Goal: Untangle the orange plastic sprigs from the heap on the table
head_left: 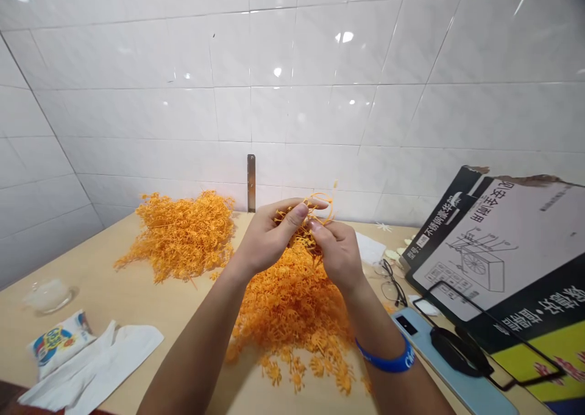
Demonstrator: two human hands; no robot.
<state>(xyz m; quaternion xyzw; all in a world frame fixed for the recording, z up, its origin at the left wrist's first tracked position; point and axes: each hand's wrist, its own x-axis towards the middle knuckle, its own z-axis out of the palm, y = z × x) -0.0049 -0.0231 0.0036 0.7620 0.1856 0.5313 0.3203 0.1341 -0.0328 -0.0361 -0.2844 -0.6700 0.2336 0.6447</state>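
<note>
My left hand [269, 235] and my right hand [340, 253] meet in the middle of the view, above a heap of small orange plastic flower pieces [295, 305]. Both are closed on a tangle of thin orange plastic stems [325, 203], pinched between thumbs and fingers, with a loop of stem sticking up beyond the fingertips. Part of the tangle is hidden by the fingers. Several loose flower pieces [297, 375] lie at the near edge of the heap. To the left stands a second pile of orange stemmed pieces [187, 235].
A printed cardboard box [493, 256] leans at the right. Beside it are a light blue phone [461, 366], a black-framed object [461, 351] and eyeglasses [395, 284]. At left lie a small clear container [48, 296], a tissue packet [61, 345] and white tissues [105, 366]. A tiled wall [183, 116] bounds the table.
</note>
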